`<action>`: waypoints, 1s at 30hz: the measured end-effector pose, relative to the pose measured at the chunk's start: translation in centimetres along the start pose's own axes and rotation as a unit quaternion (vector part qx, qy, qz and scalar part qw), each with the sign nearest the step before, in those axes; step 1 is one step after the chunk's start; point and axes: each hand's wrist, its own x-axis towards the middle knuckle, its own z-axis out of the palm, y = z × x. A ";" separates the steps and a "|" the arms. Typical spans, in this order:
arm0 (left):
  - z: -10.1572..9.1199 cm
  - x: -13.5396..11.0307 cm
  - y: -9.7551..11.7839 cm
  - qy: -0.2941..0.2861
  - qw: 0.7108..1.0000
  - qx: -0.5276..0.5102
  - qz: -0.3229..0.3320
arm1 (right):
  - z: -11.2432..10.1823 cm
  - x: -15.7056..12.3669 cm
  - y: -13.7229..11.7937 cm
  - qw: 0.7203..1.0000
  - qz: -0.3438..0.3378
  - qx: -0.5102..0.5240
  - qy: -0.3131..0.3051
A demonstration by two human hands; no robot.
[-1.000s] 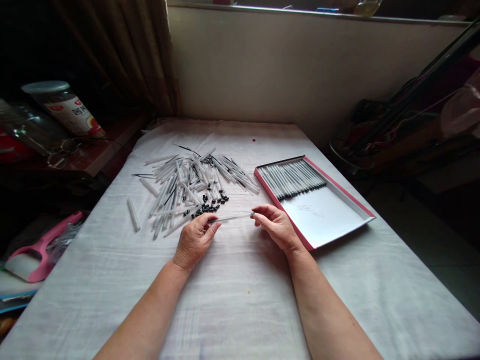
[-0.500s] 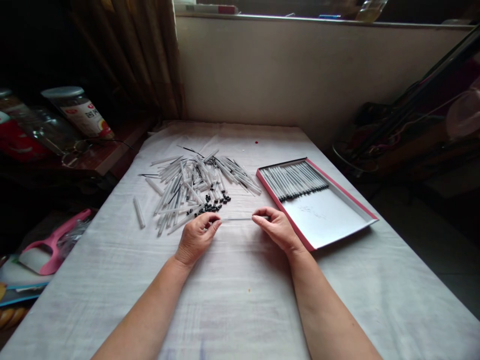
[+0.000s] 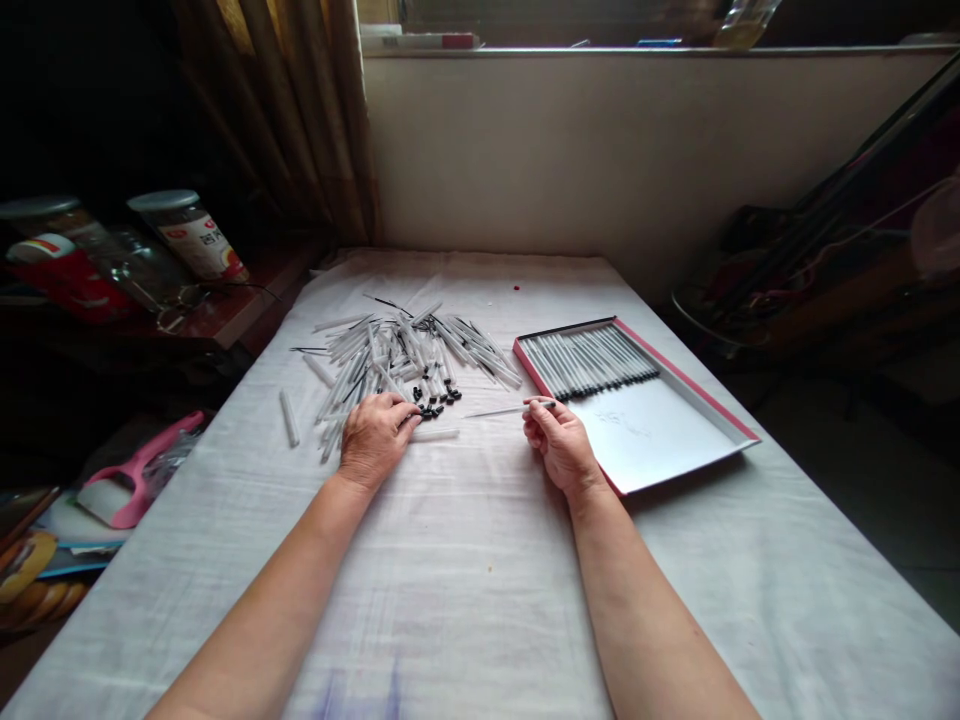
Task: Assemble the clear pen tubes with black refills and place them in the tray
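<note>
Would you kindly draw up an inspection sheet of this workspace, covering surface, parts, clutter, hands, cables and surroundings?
Surface: pale, creased tablecloth with purplish marks on its near part.
Job's things: heap of translucent pen barrels, with black plugs at its near side; row of black-ended tubes in a shallow red-edged tray.
Clutter: red speck towards the far edge; pink-handled object beside the table, left.
Left hand: at the black plugs; any grip is hidden.
Right hand: pinches a slim, dark-ended rod, apparently a pen refill.
Cables: thin dark strand at the left side table; possibly a cable, cannot tell.
Surroundings: lidded jar on the side table; curtain and wall behind.
</note>
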 end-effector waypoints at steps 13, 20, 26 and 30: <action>-0.6 2.8 1.5 -0.108 0.992 0.067 0.025 | 0.0 -0.1 -0.2 0.999 0.030 0.046 0.001; -2.8 5.9 -2.0 -0.103 0.986 0.123 -0.046 | 0.1 0.1 -0.2 0.998 0.032 0.048 0.000; -2.0 8.3 -2.3 -0.149 0.975 0.162 -0.043 | 0.0 0.2 -0.1 0.999 0.028 0.043 0.001; -0.2 9.0 -1.9 -0.163 0.971 0.172 -0.037 | 0.0 0.2 -0.2 0.998 0.032 0.046 0.002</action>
